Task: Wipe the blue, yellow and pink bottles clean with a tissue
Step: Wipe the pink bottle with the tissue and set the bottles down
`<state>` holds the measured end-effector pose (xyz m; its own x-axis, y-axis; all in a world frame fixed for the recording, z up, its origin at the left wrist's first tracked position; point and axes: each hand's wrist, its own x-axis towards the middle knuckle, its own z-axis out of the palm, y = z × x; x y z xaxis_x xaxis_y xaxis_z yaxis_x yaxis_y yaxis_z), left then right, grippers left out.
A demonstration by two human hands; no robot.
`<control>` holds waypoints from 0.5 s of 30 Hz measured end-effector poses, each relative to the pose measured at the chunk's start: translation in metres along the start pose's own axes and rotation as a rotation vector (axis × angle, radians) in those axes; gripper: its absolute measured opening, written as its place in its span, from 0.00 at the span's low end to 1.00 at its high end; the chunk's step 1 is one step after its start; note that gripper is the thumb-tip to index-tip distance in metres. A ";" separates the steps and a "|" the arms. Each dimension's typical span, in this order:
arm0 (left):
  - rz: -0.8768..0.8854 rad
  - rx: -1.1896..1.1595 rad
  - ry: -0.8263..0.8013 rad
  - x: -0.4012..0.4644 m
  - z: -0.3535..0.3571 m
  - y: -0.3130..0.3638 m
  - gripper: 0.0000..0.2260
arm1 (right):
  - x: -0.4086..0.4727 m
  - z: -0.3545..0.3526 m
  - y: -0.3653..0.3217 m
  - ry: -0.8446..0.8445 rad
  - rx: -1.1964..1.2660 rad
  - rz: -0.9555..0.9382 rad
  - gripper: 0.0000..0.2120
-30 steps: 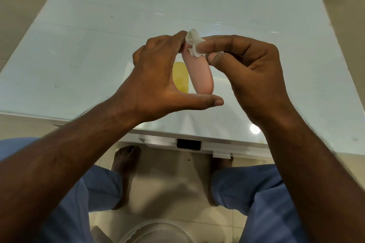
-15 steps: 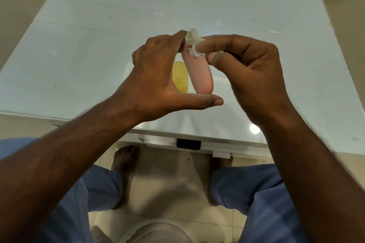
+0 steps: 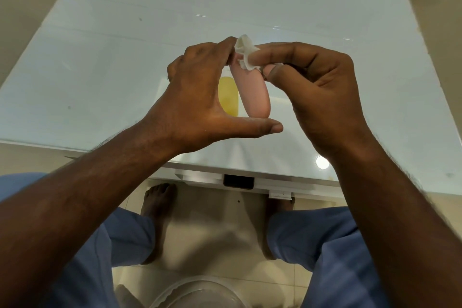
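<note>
Two hands work a pink bottle (image 3: 253, 92) above a white table (image 3: 105, 57).
Left hand (image 3: 200, 100) pinches its top, thumb outstretched; right hand (image 3: 317, 87) pinches tissue (image 3: 246, 54) there. Yellow bottle (image 3: 228, 97) lies below.

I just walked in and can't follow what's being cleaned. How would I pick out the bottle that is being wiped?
Start at the white glossy table and look above its near middle, where the left hand and right hand meet. Between them is a small, smooth pink plastic bottle, with a crumpled white tissue at its top. Unlike the yellow bottle behind it, it is held.
</note>
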<state>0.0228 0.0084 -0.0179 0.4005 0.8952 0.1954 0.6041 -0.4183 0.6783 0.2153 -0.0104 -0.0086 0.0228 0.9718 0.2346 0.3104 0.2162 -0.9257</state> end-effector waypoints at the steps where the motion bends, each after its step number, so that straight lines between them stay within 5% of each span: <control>1: 0.001 0.000 0.002 0.000 0.000 0.000 0.49 | 0.000 0.000 0.000 0.000 -0.003 -0.002 0.12; 15: 0.005 -0.005 0.000 0.001 0.002 -0.001 0.50 | 0.000 0.000 0.001 -0.002 0.000 -0.009 0.11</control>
<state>0.0234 0.0091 -0.0198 0.4034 0.8932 0.1986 0.5989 -0.4218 0.6807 0.2158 -0.0102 -0.0100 0.0185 0.9700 0.2425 0.3105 0.2250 -0.9236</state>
